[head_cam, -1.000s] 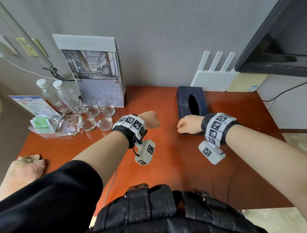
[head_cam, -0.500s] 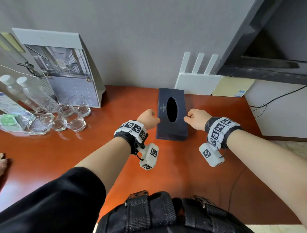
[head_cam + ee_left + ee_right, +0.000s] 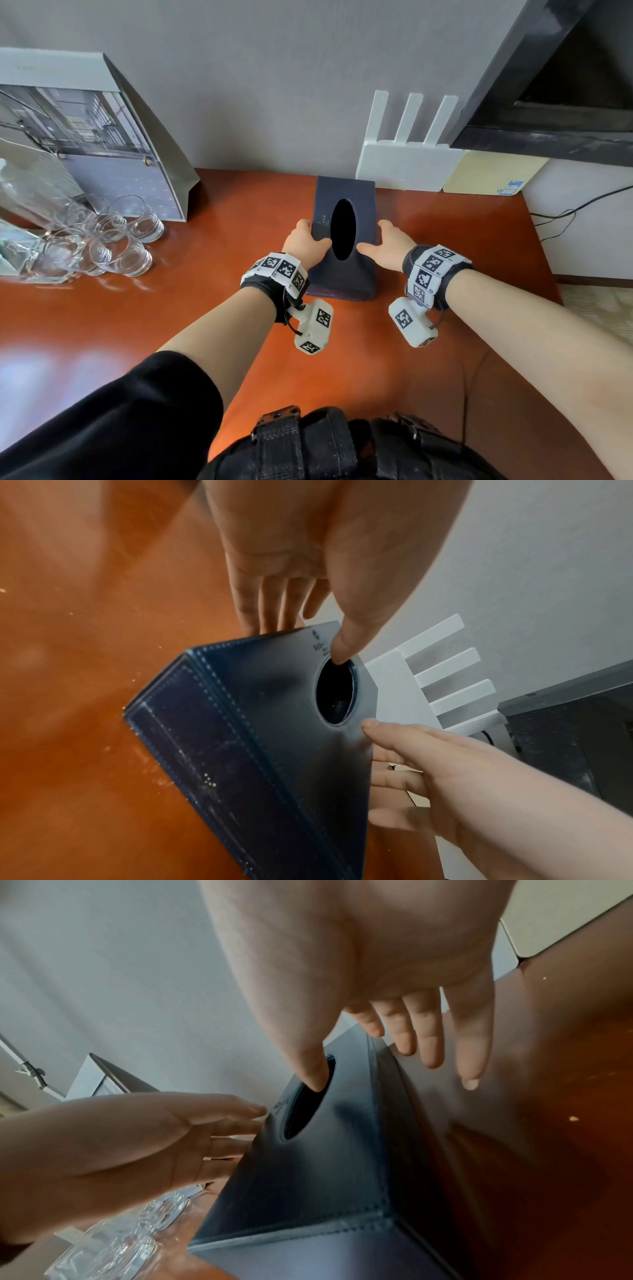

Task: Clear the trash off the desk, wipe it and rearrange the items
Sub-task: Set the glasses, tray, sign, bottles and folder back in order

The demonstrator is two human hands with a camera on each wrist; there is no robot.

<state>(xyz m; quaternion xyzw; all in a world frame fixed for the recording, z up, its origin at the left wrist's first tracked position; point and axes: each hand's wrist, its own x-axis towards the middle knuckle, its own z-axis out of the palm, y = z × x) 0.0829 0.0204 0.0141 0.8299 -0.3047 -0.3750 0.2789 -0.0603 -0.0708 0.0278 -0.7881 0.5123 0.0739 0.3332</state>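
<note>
Both hands have opened from fists and closed in on the dark navy stitched-leather tissue box (image 3: 346,274), which now lies square in front of the person rather than off to one side. Nearest in the head view, a black sleeve (image 3: 102,418) and a black strapped harness (image 3: 325,445) fill the bottom edge. Beyond them the left hand (image 3: 303,243) and right hand (image 3: 385,245) flank the box on the glossy reddish-brown wooden table (image 3: 205,308), thumbs laid on its top beside the oval opening.

Only the wrist views show the fingers: from the left wrist, the left hand's fingers (image 3: 263,607) reach straight down the box's left wall with the thumb tip at the hole's rim; from the right wrist, the right hand's fingers (image 3: 424,1031) spread straight along the right wall. So each grip is a flat, uncurled hold against the box.

Left of the box sits a cluster of clear drinking glasses (image 3: 120,240), seen blurred from the right wrist. Farther back stand a grey folded-card calendar (image 3: 102,144) and a white router with three antennas (image 3: 407,168) against the wall.
</note>
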